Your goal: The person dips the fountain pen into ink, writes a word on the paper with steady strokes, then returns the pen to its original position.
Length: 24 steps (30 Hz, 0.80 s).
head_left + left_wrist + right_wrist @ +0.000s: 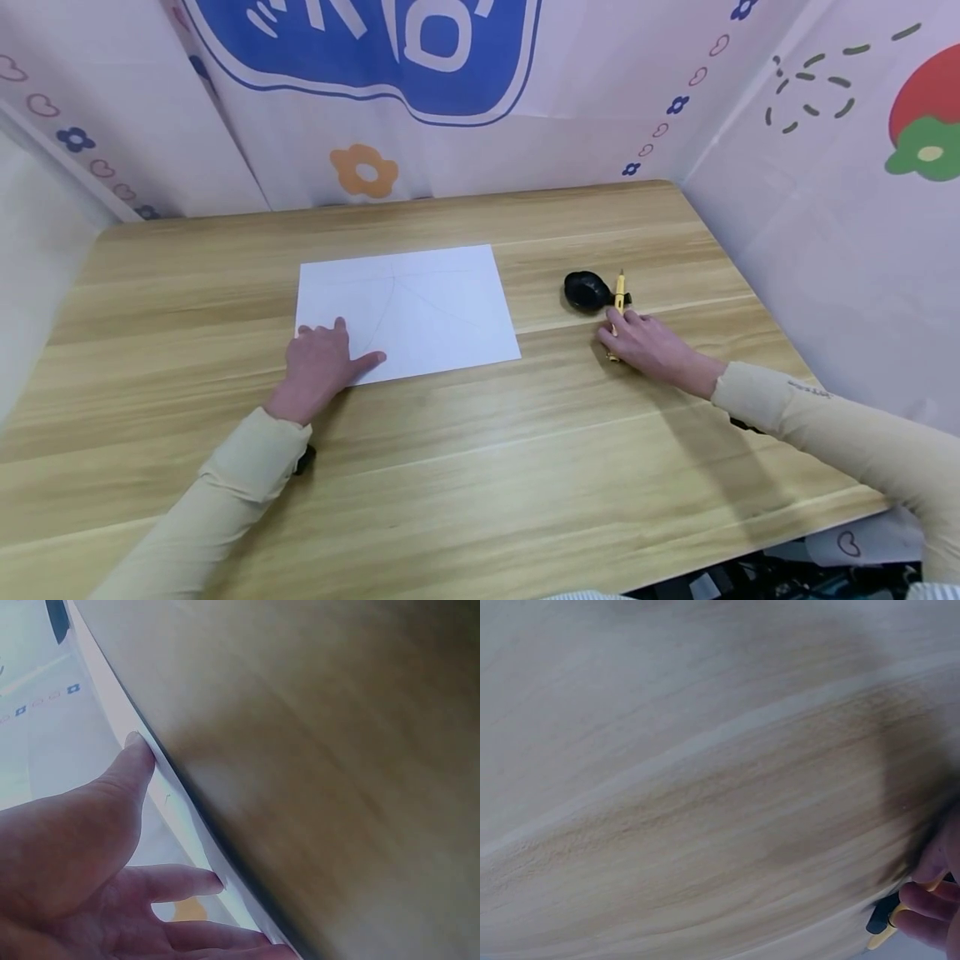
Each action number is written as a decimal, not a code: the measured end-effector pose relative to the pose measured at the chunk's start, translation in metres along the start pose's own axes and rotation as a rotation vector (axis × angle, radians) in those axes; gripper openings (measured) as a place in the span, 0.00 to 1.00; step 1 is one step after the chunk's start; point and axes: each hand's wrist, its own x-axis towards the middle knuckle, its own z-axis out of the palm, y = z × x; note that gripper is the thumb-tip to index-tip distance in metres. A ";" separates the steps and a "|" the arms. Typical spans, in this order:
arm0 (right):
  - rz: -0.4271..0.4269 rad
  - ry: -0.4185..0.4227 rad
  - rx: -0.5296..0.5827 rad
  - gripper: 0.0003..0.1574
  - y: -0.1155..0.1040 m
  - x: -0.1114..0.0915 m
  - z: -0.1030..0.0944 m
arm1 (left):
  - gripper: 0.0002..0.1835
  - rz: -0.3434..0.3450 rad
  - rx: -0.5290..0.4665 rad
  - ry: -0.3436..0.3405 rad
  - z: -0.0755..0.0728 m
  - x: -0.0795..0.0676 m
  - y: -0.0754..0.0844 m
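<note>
A white sheet of paper [442,321] with faint thin lines lies on the wooden table. My left hand [318,367] rests on its near left corner, thumb spread to the right; in the left wrist view, the left hand [97,855] has its fingertips along the paper's edge. To the right, my right hand [648,343] pinches a slim yellow pen-like tool [620,290] with a dark pointed tip facing away. Just beyond those fingers lies a black bulb-shaped thing [585,292] with a narrow neck, which the tool overlaps. The right wrist view catches only the right hand's fingertips [926,907].
The pale wooden table [465,467] ends against a printed white backdrop [480,158] at the back and a white wall [840,233] on the right. Dark cables or equipment [750,579] show below the near right edge.
</note>
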 end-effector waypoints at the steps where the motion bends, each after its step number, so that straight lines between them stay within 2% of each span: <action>1: -0.003 0.002 0.000 0.13 0.000 0.001 0.000 | 0.46 -0.005 0.001 -0.002 0.000 -0.001 -0.001; 7: -0.024 0.023 0.010 0.13 0.003 0.007 0.002 | 0.47 -0.034 0.000 -0.020 0.002 -0.005 -0.003; 13: -0.003 0.038 0.025 0.16 0.009 0.008 -0.001 | 0.46 -0.022 0.011 0.001 0.002 -0.005 -0.001; 20: 0.044 0.017 0.052 0.23 0.017 -0.001 -0.010 | 0.47 -0.021 -0.010 -0.070 0.006 0.005 0.011; 24: 0.061 0.047 0.050 0.26 0.018 -0.004 -0.015 | 0.46 -0.003 -0.020 -0.070 0.009 0.011 0.018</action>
